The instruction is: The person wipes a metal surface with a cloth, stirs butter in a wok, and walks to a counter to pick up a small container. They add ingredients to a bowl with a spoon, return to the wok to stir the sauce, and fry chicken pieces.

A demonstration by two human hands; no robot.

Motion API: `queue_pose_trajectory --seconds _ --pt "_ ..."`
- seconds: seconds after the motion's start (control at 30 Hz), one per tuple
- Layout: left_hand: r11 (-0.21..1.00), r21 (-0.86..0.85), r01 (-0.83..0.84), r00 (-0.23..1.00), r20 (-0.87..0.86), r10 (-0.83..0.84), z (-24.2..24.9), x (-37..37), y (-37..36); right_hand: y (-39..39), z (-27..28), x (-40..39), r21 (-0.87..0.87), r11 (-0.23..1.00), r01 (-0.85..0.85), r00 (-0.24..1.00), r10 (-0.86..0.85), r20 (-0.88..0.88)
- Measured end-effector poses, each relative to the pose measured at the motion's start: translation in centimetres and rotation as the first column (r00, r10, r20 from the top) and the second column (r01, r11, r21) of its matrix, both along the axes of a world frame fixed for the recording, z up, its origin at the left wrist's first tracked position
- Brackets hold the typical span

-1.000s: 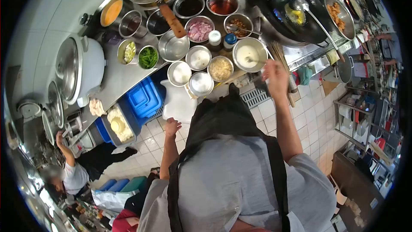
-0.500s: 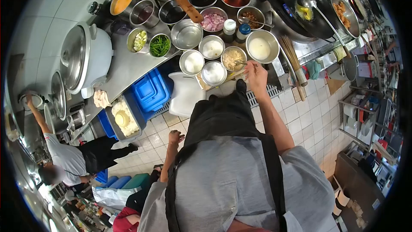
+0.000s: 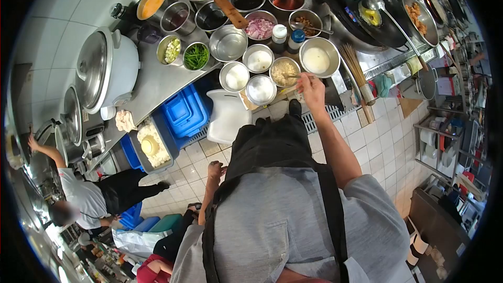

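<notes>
My right hand (image 3: 312,90) is closed on the handle of a small spoon (image 3: 294,76). The spoon's other end rests in a steel bowl of pale, crumbly minced food (image 3: 284,69). Around it stand a bowl of white powder (image 3: 261,89), another white-filled bowl (image 3: 259,60) and a larger bowl of milky white liquid (image 3: 315,61). My left hand (image 3: 216,169) hangs low beside my apron (image 3: 272,147), loosely curled with its fingers slightly apart. It touches nothing that I can see.
A wok (image 3: 367,10) with a ladle (image 3: 385,10) stands at the upper right. Chopped greens (image 3: 196,56) and diced red onion (image 3: 259,28) sit in bowls behind. A white chair (image 3: 226,117) and blue crates (image 3: 184,111) are below the counter. A co-worker (image 3: 86,194) stands left.
My right hand has shifted very slightly left, still holding the spoon in the bowl. My left hand hangs in nearly the same place. The co-worker's raised arm has moved downward in the picture.
</notes>
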State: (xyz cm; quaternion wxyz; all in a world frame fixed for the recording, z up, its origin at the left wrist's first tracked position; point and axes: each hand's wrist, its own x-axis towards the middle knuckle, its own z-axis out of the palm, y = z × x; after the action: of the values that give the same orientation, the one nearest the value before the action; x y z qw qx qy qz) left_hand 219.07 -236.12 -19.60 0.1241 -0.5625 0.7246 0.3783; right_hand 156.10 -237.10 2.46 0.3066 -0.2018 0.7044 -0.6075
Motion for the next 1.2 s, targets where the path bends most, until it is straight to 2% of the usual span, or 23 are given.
queue_pose_trajectory --seconds 0.03,0.13,0.17,0.2,0.23,0.33,0.37,0.4,0.43,0.47,0.5,0.53,0.63,0.7,0.8,0.83,0.87,0.9,0.93,1.03,1.13,1.17,1.2 --pt "0.993 0.082 -0.087 0.996 -0.008 0.088 0.0 -0.2 0.1 0.0 0.1 0.0 -0.004 1.000 -0.019 1.000 0.019 0.020" --pt "0.970 -0.037 0.239 0.966 0.107 -0.234 0.2 -0.7 -0.4 0.0 0.3 -0.1 -0.024 0.999 -0.047 0.996 0.048 0.076" --pt "0.984 0.096 -0.148 0.989 0.014 0.147 0.8 -1.7 -0.5 -0.2 0.1 -0.2 -0.034 0.999 -0.038 0.995 0.041 0.093" --pt "0.832 0.250 -0.495 0.856 -0.022 0.516 2.2 -3.6 -0.4 -0.2 -0.1 -0.4 -0.043 0.999 -0.029 0.993 0.034 0.110" --pt "0.540 0.400 -0.740 0.591 0.005 0.806 3.5 -5.2 -0.2 -0.3 -0.5 -0.5 -0.059 0.997 -0.044 0.986 0.053 0.161" --pt "0.570 0.388 -0.724 0.624 0.015 0.782 6.1 -7.7 -0.1 -0.4 -2.0 -0.9 -0.101 0.993 -0.062 0.958 0.087 0.272" --pt "0.788 0.314 -0.530 0.827 -0.016 0.562 5.2 -6.8 0.0 -0.3 -2.3 -1.3 -0.109 0.993 -0.053 0.955 0.082 0.284" --pt "0.932 0.233 -0.279 0.956 -0.022 0.292 3.1 -4.9 0.1 -0.2 -2.4 -1.7 -0.117 0.992 -0.045 0.952 0.078 0.295" --pt "0.988 0.152 0.005 1.000 -0.003 -0.005 2.0 -4.0 0.1 -0.1 -2.1 -2.0 -0.120 0.993 -0.015 0.934 0.057 0.353" --pt "0.929 0.229 -0.292 0.951 -0.034 0.307 3.1 -5.5 0.2 0.2 -1.7 -2.4 -0.122 0.992 0.015 0.911 0.036 0.411" --pt "0.774 0.310 -0.551 0.807 -0.039 0.590 4.2 -7.3 0.7 0.4 -1.3 -2.6 -0.121 0.992 0.045 0.884 0.016 0.467" --pt "0.542 0.387 -0.746 0.582 -0.018 0.813 4.3 -8.1 1.0 0.6 -1.2 -2.8 -0.119 0.992 0.031 0.898 0.025 0.439" --pt "0.522 0.423 -0.741 0.552 -0.058 0.832 4.7 -9.3 2.0 0.7 -0.9 -3.6 -0.092 0.995 -0.040 0.944 0.068 0.322" --pt "0.572 0.375 -0.729 0.608 -0.030 0.794 4.3 -9.8 2.7 0.2 -0.7 -3.6 -0.043 0.993 -0.107 0.973 0.114 0.201" --pt "0.619 0.353 -0.701 0.662 0.000 0.749 3.7 -9.9 3.5 -0.5 -1.4 -3.2 -0.064 0.974 -0.219 0.970 0.224 0.096" --pt "0.630 0.357 -0.690 0.676 0.007 0.737 3.4 -9.8 3.8 -0.7 -1.7 -3.2 -0.065 0.976 -0.210 0.969 0.217 0.117" --pt "0.825 0.268 -0.497 0.859 0.015 0.512 3.0 -9.4 4.0 -0.8 -2.0 -3.3 -0.064 0.978 -0.201 0.968 0.208 0.137" --pt "0.951 0.183 -0.251 0.968 0.050 0.246 2.7 -8.7 4.0 -0.9 -2.3 -3.4 -0.063 0.980 -0.191 0.967 0.199 0.157" --pt "0.994 0.110 0.024 0.993 0.108 -0.036 2.3 -8.1 4.2 -0.9 -2.8 -3.5 -0.091 0.980 -0.174 0.958 0.190 0.213" --pt "0.989 0.105 -0.101 0.991 0.096 0.091 1.2 -7.8 4.9 -0.6 -3.4 -4.1 -0.151 0.977 -0.148 0.919 0.192 0.345" --pt "0.999 0.037 -0.038 0.992 0.126 0.034 3.1 -9.6 5.4 0.0 -2.3 -4.7 -0.163 0.977 -0.137 0.891 0.194 0.410" --pt "0.946 0.118 -0.303 0.951 0.095 0.293 4.3 -10.9 5.1 0.2 -1.7 -4.8 -0.157 0.982 -0.107 0.887 0.166 0.432" --pt "0.818 0.204 -0.538 0.842 0.086 0.533 5.5 -12.3 4.6 0.3 -1.3 -5.0 -0.151 0.986 -0.077 0.881 0.138 0.453"
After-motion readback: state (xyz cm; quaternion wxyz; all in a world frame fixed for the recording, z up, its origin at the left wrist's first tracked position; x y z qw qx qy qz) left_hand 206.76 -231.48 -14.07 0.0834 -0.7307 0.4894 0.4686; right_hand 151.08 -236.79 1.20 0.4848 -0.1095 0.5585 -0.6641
